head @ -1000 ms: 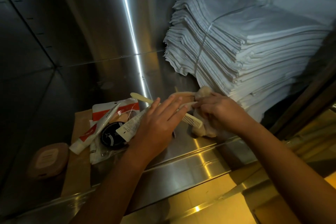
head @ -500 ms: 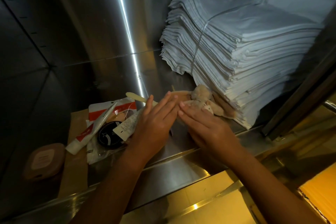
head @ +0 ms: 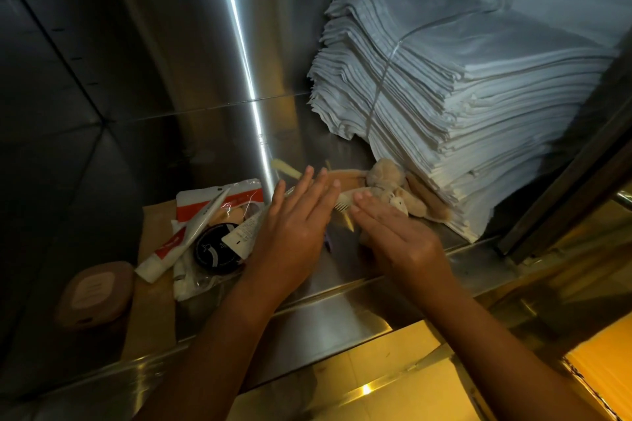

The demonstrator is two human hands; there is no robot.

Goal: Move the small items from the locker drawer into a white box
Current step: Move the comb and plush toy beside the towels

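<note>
The left grip (head: 294, 222), a bare hand, is wide: fingers straight and together, palm down, holding nothing. The right grip (head: 393, 232) is wide too, flat and empty, its fingertips pointing at the left's. Between and partly under the two sets of fingertips lies a cream plastic comb (head: 342, 203); whether either grip touches it I cannot tell.

Just beyond the right fingertips a small beige plush toy (head: 393, 186) lies against the foot of a tall tied stack of folded white cloths (head: 461, 96). To the left of the left grip the other small items are heaped on a sheet of brown paper (head: 155, 243): a white and red squeeze tube (head: 184, 236), a round black tin (head: 215, 249), a red and white plastic pouch (head: 219, 196), and a small white labelled tube (head: 246, 231) tucked under the wrist. A brown oval case (head: 95, 290) sits apart, further left. All of it rests on the floor of the steel locker drawer (head: 205, 154). The white box is not in view.

This looks like a gathering sweep before lifting. The risks, as I judge them: flat palms on slick steel may skate the thin comb away instead of trapping it; the soft toy could be shoved under the cloth stack; a two-handed scoop could spill the loose tubes over the front lip; and the oval case is easily missed.
</note>
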